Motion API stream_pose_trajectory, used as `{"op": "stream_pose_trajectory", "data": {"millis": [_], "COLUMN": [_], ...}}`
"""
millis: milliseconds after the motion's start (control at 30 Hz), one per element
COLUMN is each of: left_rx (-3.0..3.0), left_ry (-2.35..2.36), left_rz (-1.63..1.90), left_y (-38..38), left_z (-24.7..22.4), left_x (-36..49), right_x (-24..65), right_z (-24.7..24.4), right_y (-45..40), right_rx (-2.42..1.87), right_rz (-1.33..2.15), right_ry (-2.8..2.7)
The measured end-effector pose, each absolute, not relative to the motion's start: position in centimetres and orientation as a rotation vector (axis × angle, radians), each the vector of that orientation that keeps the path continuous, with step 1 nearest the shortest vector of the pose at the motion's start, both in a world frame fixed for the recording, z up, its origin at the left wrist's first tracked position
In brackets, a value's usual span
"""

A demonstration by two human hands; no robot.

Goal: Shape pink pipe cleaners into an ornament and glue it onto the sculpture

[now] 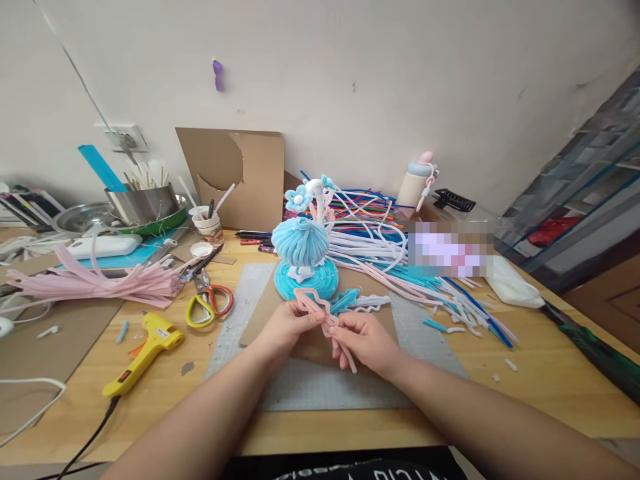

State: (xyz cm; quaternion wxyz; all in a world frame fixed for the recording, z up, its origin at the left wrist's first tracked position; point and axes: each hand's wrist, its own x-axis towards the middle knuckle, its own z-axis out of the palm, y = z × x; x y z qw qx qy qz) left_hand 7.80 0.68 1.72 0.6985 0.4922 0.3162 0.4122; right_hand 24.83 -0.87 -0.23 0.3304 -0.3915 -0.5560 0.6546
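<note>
Between my two hands is a pink pipe cleaner bent into zigzags, with a straight tail pointing down toward me. My left hand pinches its upper left part. My right hand has its fingers closed on the lower part near the tail. Just beyond them stands a blue pipe-cleaner lamp-like figure with a domed top, a round coiled base and a blue flower above. Blue wavy pipe cleaners and white wavy ones lie behind my right hand on a cardboard sheet.
The cardboard lies on a grey cutting mat. At left are a yellow glue gun, scissors and a pink pipe-cleaner bundle. Many loose pipe cleaners spread at right. A bottle stands by the wall.
</note>
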Motion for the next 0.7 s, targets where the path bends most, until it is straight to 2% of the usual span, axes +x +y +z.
{"op": "stream_pose_trajectory", "data": {"millis": [167, 367, 700], "left_rx": [1.048, 1.121, 1.231], "left_ry": [0.801, 0.871, 1.096], "left_rz": [0.973, 0.996, 0.953], "left_y": [1.1, 1.5, 2.9], "left_z": [0.6, 1.2, 1.8], "left_x": [7.7, 7.1, 4.8], "right_x": [24.8, 25.0, 26.4], "right_z": [-0.3, 0.1, 0.6], "right_y": [-1.1, -0.8, 1.0], "right_rx": [-1.199, -1.107, -1.148], "right_rz": [1.464, 1.766, 1.67], "right_ry": [-1.571, -1.431, -1.634]}}
